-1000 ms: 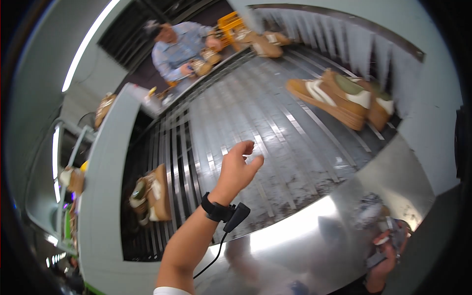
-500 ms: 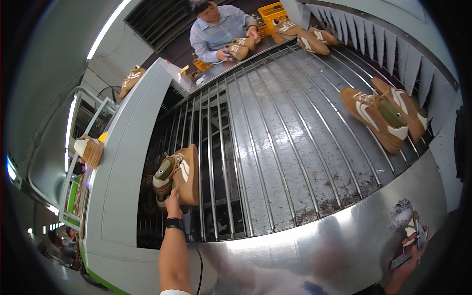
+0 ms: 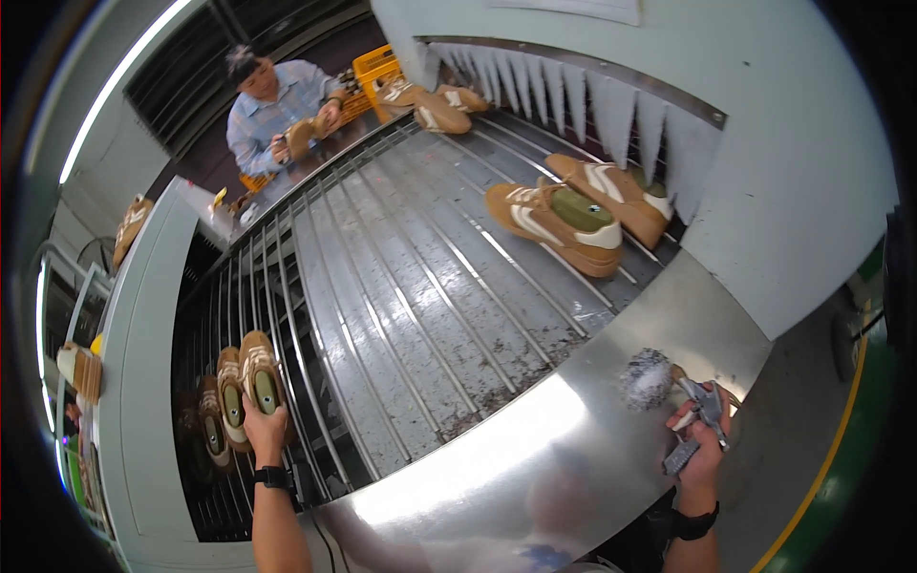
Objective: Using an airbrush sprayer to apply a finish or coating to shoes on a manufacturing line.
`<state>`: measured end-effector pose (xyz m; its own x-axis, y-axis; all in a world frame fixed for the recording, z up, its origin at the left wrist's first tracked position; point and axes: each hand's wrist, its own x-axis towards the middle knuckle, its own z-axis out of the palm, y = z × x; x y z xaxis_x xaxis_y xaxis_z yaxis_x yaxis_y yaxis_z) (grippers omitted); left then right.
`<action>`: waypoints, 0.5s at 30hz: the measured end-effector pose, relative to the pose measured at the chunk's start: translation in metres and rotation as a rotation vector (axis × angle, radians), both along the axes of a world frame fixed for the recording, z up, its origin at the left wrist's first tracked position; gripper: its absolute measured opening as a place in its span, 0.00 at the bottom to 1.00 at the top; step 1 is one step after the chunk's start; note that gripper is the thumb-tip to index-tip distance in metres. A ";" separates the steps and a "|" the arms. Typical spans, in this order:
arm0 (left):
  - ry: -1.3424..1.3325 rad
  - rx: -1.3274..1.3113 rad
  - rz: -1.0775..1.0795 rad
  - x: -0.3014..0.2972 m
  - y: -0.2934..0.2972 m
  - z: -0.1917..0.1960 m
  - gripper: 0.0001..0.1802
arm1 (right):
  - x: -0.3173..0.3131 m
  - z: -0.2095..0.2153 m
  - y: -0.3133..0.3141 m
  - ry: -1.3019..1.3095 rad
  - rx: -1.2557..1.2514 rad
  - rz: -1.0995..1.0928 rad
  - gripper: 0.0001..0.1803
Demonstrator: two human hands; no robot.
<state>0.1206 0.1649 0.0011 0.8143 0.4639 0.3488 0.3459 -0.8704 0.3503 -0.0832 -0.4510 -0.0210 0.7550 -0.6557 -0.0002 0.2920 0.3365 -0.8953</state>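
My left hand [image 3: 266, 427] is closed on the heel end of a tan sneaker [image 3: 255, 357] with white stripes and a green lining. That shoe is on the metal bars at the left, toe pointing away. Another tan sneaker [image 3: 227, 380] sits close beside it, and a darker-looking shoe [image 3: 209, 430] lies further left in shadow. Over the steel ledge at the right, my right hand [image 3: 705, 458] grips a grey metal hand tool [image 3: 709, 413]. A fluffy grey-white head [image 3: 648, 379] shows next to the tool; how they join is unclear.
A rod conveyor [image 3: 382, 286] crosses the middle. Two tan sneakers [image 3: 564, 224] stand at its right, by a hanging strip curtain [image 3: 611, 110]. More shoes [image 3: 439, 110] lie at the far end. Across it, a co-worker [image 3: 277, 105] handles a shoe. A steel ledge [image 3: 458, 487] runs nearest me.
My view has swung right, so the scene sits further left. The sneaker in my left hand has turned from sideways to sole-down beside another shoe. My right hand still holds the tool.
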 end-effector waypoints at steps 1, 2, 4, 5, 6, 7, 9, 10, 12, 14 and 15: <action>0.072 0.119 -0.003 0.000 -0.017 0.009 0.50 | -0.002 -0.002 -0.001 -0.014 0.032 0.024 0.33; 0.141 0.096 -0.005 0.006 -0.019 0.016 0.48 | -0.003 -0.002 -0.003 -0.014 0.030 -0.008 0.33; 0.284 0.086 0.027 0.018 -0.013 0.033 0.44 | -0.002 -0.001 -0.004 -0.030 0.031 0.096 0.30; 0.334 0.068 0.044 0.026 -0.012 0.038 0.42 | -0.003 -0.001 -0.006 -0.035 0.034 0.068 0.30; 0.379 0.050 0.081 0.033 -0.020 0.041 0.41 | -0.003 -0.002 -0.008 -0.027 0.028 0.099 0.29; 0.371 0.060 0.056 0.040 -0.021 0.038 0.41 | -0.003 -0.001 -0.010 -0.025 0.024 0.130 0.28; 0.200 0.210 0.040 0.047 -0.010 0.020 0.37 | -0.002 0.002 -0.011 -0.045 0.032 0.119 0.27; 0.221 0.257 0.029 0.056 -0.009 0.015 0.37 | -0.003 0.003 -0.013 -0.040 0.003 0.152 0.27; 0.268 0.353 0.046 0.061 -0.012 0.021 0.32 | -0.005 0.004 -0.015 -0.060 0.003 0.218 0.27; 0.296 0.355 0.077 0.071 -0.023 0.023 0.27 | -0.010 0.007 -0.018 -0.049 -0.006 0.207 0.27; 0.323 0.353 0.121 0.074 -0.033 0.028 0.27 | -0.009 0.007 -0.017 -0.042 -0.015 0.228 0.26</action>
<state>0.1949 0.1322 0.0291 0.8541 0.4614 0.2400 0.4945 -0.8633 -0.1003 -0.0925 -0.4685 -0.0141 0.8826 -0.4680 0.0433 0.2475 0.3846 -0.8893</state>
